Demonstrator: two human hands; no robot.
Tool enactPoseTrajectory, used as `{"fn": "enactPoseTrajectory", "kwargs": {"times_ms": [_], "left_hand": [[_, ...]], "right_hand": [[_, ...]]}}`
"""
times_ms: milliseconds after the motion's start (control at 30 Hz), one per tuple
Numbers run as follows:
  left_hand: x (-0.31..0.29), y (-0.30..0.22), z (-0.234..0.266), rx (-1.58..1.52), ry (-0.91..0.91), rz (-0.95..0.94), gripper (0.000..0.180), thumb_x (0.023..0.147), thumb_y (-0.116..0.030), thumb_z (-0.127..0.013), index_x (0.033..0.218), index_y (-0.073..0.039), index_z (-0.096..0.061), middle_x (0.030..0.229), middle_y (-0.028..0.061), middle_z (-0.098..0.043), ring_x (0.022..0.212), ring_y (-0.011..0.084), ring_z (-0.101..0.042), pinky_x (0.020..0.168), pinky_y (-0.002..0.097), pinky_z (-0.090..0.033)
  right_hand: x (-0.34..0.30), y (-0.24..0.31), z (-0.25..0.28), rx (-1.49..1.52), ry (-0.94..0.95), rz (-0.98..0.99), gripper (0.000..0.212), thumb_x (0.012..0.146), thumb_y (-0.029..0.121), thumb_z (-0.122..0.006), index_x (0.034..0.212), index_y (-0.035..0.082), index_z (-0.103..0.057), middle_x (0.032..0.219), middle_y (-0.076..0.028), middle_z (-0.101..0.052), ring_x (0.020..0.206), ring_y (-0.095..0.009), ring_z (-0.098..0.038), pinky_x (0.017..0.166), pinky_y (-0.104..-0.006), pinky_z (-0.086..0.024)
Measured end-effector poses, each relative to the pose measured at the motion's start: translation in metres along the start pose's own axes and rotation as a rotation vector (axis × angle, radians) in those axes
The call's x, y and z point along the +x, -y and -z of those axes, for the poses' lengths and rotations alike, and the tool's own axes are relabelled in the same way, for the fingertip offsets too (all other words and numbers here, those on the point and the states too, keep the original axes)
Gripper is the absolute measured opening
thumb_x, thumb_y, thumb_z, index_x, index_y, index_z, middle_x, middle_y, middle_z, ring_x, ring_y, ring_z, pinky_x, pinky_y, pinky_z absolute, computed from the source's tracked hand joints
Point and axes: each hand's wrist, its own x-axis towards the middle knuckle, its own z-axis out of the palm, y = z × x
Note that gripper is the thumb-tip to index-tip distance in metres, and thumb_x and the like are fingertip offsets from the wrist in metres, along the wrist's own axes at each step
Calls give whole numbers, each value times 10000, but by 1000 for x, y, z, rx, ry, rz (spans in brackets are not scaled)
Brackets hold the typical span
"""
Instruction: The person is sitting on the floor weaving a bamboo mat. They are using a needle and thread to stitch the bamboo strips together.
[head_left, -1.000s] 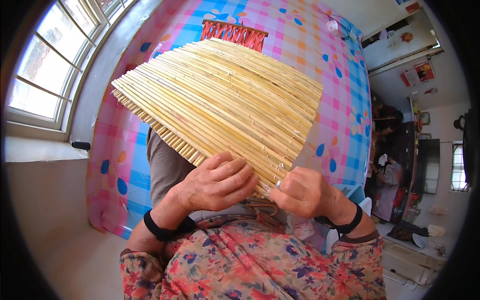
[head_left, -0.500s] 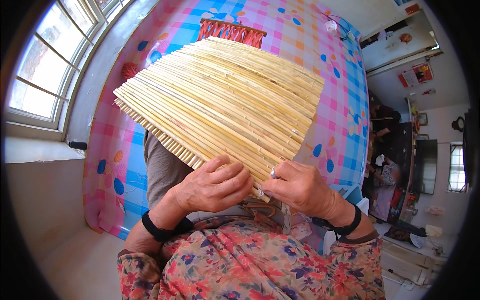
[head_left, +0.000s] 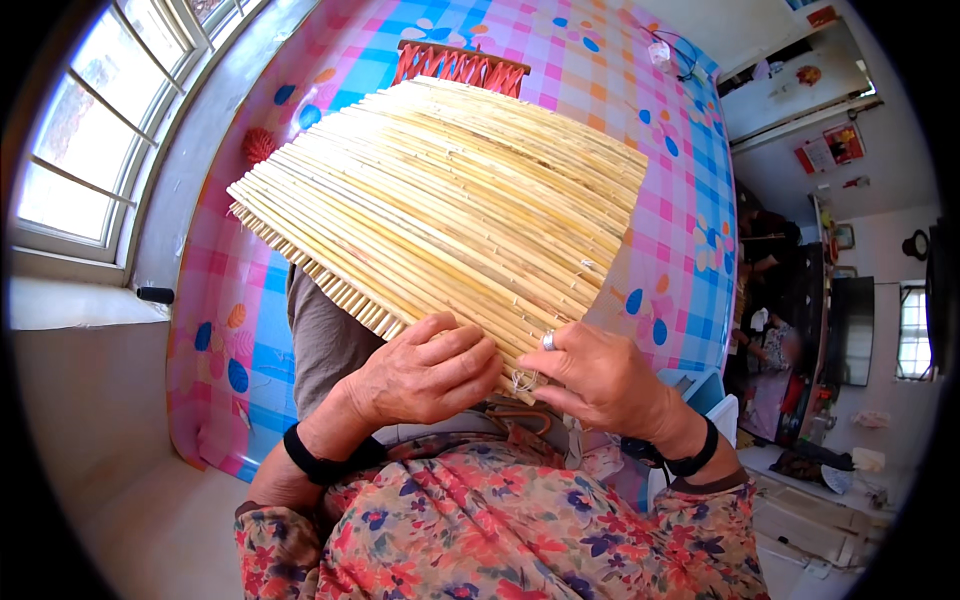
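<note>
A mat of pale yellow plant stalks (head_left: 450,200), laid side by side in close rows, slants across my lap. Its near edge is in my left hand (head_left: 430,370), with the fingers curled over the outermost stalks. At the mat's near right corner is a small tangle of white thread (head_left: 523,380). My right hand (head_left: 600,385), with a ring on one finger, has its thumb and forefinger around that thread. Its other fingers are mostly hidden. Short thread ends stick up in a line along the mat's right side.
A checked, flowered sheet (head_left: 680,200) covers the surface around me. Beyond the mat stands a wooden-barred rack with red cords (head_left: 460,70). A red bundle (head_left: 258,144) lies left, near the window (head_left: 100,130). A light blue container (head_left: 700,388) is beside my right wrist.
My right thumb and forefinger have spread a little at the corner, and more of the thread tangle shows between them. My left hand and the mat have barely moved.
</note>
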Motion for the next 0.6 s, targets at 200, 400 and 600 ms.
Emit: {"fn": "enactPoseTrajectory", "kwargs": {"times_ms": [200,400,600], "left_hand": [[-1,-3,1,12,8,17,212,825,-129,-673,1011,-27,-659,1092,90,-616,1015,224,-602,841,382,-512],[1,-5,2,23,11,21,221,813,-102,-680,1014,-10,-673,1118,107,-626,1027,232,-614,873,405,-515],[6,-6,1,45,17,23,238,809,-102,-677,1023,2,-691,1131,119,-634,1055,248,-636,909,444,-518]], "right_hand": [[-22,-12,-6,191,-154,-121,131,859,30,-683,984,58,-655,911,-97,-595,856,-238,-633,742,-328,-509],[-63,-29,-50,916,-580,-686,174,974,56,-544,1137,19,-594,1087,-71,-636,1021,-140,-602,946,-294,-469],[-56,-8,-92,1109,-227,-556,404,968,69,-602,1355,-8,-514,1233,-29,-621,1123,-121,-574,948,-294,-483]]}}
